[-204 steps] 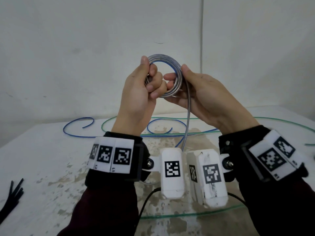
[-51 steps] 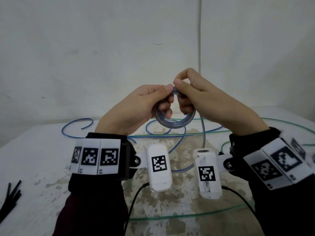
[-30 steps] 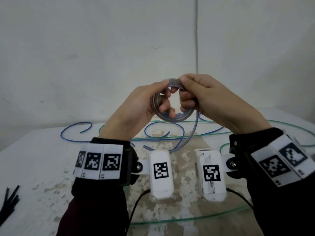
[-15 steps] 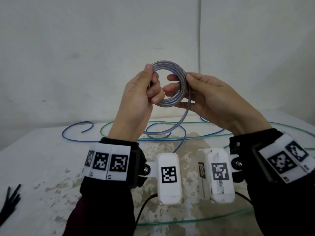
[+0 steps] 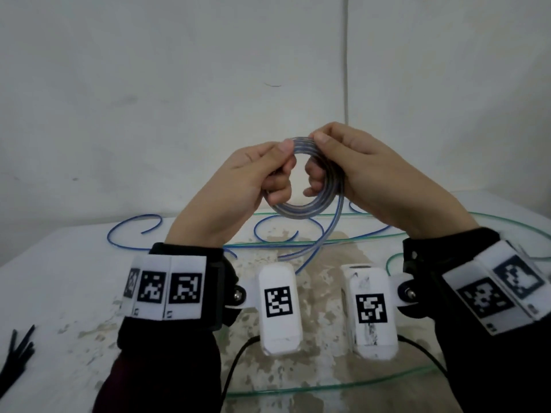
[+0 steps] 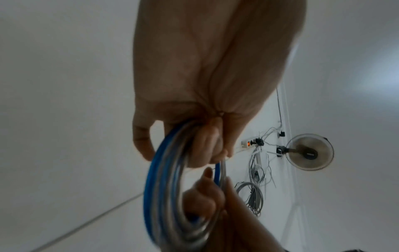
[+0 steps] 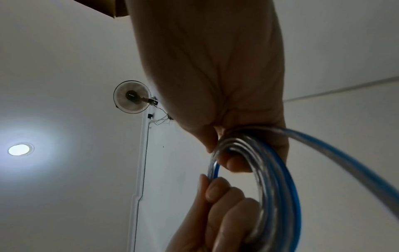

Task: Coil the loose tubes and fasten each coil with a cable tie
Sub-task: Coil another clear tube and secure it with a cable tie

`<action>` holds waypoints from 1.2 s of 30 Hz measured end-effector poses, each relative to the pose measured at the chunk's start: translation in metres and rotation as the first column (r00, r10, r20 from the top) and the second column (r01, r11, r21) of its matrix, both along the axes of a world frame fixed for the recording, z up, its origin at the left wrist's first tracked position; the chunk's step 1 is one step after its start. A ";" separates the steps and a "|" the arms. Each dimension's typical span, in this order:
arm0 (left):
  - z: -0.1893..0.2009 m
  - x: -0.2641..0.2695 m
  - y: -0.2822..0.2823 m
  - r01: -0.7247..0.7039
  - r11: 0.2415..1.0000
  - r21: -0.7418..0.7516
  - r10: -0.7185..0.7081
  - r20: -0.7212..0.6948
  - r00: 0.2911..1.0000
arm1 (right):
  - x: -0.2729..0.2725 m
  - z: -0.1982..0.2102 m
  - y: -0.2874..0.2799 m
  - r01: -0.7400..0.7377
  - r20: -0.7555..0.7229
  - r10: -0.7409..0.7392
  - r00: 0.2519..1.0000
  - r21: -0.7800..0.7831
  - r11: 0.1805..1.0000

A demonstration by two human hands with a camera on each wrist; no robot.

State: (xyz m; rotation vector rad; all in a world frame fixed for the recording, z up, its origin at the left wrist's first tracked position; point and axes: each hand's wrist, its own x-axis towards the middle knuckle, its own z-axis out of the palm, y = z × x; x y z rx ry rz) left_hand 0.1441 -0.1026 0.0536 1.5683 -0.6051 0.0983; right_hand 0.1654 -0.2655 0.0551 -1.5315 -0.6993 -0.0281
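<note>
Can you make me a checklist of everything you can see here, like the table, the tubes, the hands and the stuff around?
Surface: white table, worn and stained brown in the middle.
Job's things: blue-striped clear tube coil held up in the air, its loose tail hanging to the table; another blue tube and a green tube lie uncoiled; black cable ties at the left edge.
Clutter: nothing seen.
Hands: left hand and right hand both grip the coil, thumbs pinching its top.
Cables: black cords run from the wrist cameras; wires hang on the wall.
Surroundings: white walls, a wall fan, a ceiling light.
</note>
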 end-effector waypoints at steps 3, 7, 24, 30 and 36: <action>0.000 0.004 -0.005 -0.068 0.993 -0.094 0.073 0.057 0.996 | 0.003 -0.001 -0.001 0.048 -0.039 -0.049 0.998 -0.006 0.999; -0.002 0.010 -0.011 -0.097 0.963 -0.251 0.113 0.049 0.992 | 0.004 -0.001 -0.002 0.043 -0.084 -0.038 0.996 0.062 0.997; 0.004 0.004 -0.011 0.034 0.959 -0.280 -0.081 -0.159 0.984 | 0.007 -0.001 -0.014 -0.054 -0.011 0.054 0.998 -0.017 0.998; -0.003 0.001 -0.002 -0.018 0.969 0.248 0.045 -0.106 0.993 | 0.000 -0.003 -0.017 -0.067 0.078 0.109 0.991 -0.417 0.907; -0.006 0.005 -0.002 -0.101 0.987 0.126 0.103 -0.016 0.995 | 0.003 -0.003 -0.003 0.059 -0.005 -0.062 0.998 -0.230 0.971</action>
